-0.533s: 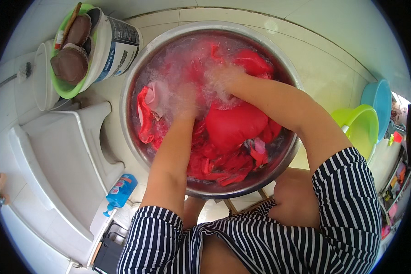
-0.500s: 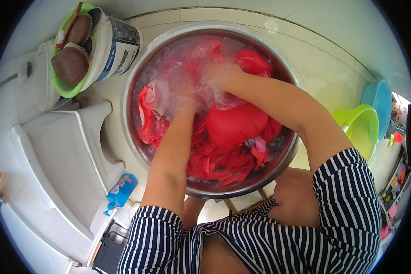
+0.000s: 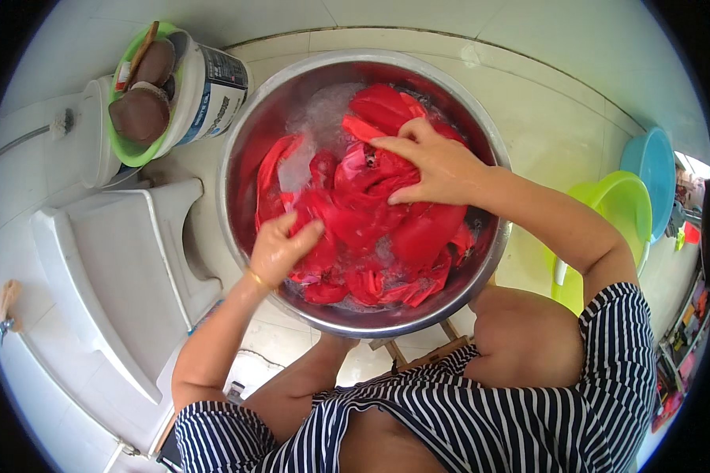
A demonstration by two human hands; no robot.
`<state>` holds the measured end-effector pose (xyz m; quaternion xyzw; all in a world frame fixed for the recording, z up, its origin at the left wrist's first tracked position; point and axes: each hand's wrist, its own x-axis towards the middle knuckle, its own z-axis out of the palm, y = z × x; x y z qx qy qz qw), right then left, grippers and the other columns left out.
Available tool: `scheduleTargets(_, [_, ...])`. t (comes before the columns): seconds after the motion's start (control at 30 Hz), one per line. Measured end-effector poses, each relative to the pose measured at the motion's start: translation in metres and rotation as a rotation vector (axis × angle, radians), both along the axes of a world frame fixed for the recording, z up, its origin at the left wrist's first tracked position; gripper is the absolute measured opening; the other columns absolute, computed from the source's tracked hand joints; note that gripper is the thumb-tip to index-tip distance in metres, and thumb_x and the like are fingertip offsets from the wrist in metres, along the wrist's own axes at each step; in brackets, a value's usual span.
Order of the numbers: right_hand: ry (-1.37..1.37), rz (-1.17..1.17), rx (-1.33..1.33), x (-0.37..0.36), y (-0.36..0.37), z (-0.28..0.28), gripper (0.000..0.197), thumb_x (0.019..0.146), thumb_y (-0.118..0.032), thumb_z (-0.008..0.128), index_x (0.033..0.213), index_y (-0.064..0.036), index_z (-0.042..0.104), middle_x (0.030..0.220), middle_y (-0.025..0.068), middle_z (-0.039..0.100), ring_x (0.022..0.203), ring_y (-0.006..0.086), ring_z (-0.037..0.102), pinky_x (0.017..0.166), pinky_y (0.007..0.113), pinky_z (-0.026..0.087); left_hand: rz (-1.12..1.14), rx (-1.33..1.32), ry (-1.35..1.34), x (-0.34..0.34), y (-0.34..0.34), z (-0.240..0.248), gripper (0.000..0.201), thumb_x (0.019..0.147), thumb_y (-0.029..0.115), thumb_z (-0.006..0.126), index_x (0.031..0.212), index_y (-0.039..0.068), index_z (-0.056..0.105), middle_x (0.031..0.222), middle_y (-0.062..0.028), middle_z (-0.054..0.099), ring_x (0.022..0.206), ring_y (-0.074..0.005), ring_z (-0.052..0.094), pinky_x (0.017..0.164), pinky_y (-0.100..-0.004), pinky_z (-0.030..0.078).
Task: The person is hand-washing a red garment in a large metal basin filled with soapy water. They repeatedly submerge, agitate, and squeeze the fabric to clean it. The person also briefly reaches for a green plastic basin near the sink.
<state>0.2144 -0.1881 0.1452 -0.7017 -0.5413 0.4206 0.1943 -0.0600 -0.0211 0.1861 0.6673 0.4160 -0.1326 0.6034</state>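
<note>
Wet red cloth (image 3: 355, 209) lies heaped in foamy water inside a large round metal basin (image 3: 229, 154). My right hand (image 3: 434, 165) is open over the right part of the heap, its thumb and fingers spread wide at the fabric. At the basin's left near side is my left hand (image 3: 284, 248), with fingers and thumb apart beside the cloth; a yellow bangle circles its wrist. A pale piece of fabric (image 3: 296, 169) shows among the red folds at the left.
At the far left a white bucket (image 3: 213, 94) carries a green bowl (image 3: 122, 146) with brown objects. A white washboard-like sink piece (image 3: 110, 260) stands left. On the right are a lime-green basin (image 3: 607, 205) and a blue basin (image 3: 651, 177). White walls enclose the tiled floor.
Both hands have come up out of the churning water. The left moved left and nearer, the right moved right; the water is calmer and the red cloth is heaped differently.
</note>
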Motion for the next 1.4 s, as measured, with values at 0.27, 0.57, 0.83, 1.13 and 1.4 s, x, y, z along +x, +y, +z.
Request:
scheduleTargets(0.27, [-0.416, 0.454, 0.332, -0.042, 0.003, -0.054, 0.061, 0.086, -0.056, 0.069, 0.142, -0.0335, 0.058, 0.166, 0.0158, 0.021, 0.151, 0.0467, 0.018, 0.108, 0.074, 0.031, -0.422, 0.742, 0.133, -0.037, -0.030, -0.012, 0.058, 0.084, 0.037, 0.078, 0.131, 0.006, 0.060, 0.136, -0.0231, 0.057, 0.117, -0.0424, 0.059, 0.098, -0.0502, 0.049])
scheduleTargets(0.57, [-0.374, 0.568, 0.003, -0.048, 0.083, -0.088, 0.064, 0.084, -0.055, 0.066, 0.139, -0.0227, 0.060, 0.155, 0.0165, 0.044, 0.133, 0.0330, 0.053, 0.099, 0.053, 0.049, -0.565, 0.725, 0.298, 0.021, 0.005, -0.099, 0.077, 0.089, 0.048, 0.070, 0.152, 0.014, 0.043, 0.152, -0.0363, 0.035, 0.132, -0.0506, 0.048, 0.106, -0.0557, 0.043])
scheduleTargets(0.83, [0.108, 0.055, 0.322, -0.060, 0.120, -0.169, 0.050, 0.085, -0.038, 0.065, 0.122, -0.0036, 0.067, 0.118, 0.0202, 0.070, 0.105, 0.0391, 0.068, 0.093, 0.047, 0.055, -0.514, 0.612, 0.525, 0.029, 0.030, -0.198, 0.054, 0.097, 0.040, 0.056, 0.139, 0.006, 0.055, 0.136, -0.0227, 0.061, 0.125, -0.0387, 0.059, 0.103, -0.0526, 0.047])
scheduleTargets(1.13, [0.345, -0.366, -0.285, -0.023, 0.142, -0.117, 0.070, 0.098, -0.060, 0.053, 0.137, -0.0026, 0.061, 0.148, 0.0176, 0.054, 0.134, 0.0315, 0.054, 0.112, 0.042, 0.041, 0.337, 0.439, 0.311, 0.024, 0.071, -0.185, 0.046, 0.093, 0.036, 0.062, 0.115, -0.003, 0.070, 0.112, -0.0277, 0.071, 0.114, -0.0405, 0.065, 0.100, -0.0436, 0.047])
scheduleTargets(1.4, [0.274, -0.113, -0.150, -0.032, 0.086, -0.037, 0.064, 0.090, -0.053, 0.066, 0.128, -0.0020, 0.066, 0.130, 0.0223, 0.063, 0.119, 0.0346, 0.063, 0.102, 0.040, 0.048, 0.383, -0.163, -0.102, -0.010, 0.018, -0.018, 0.029, 0.097, 0.024, 0.063, 0.112, 0.000, 0.070, 0.106, -0.0071, 0.072, 0.094, -0.0157, 0.067, 0.088, -0.0306, 0.052])
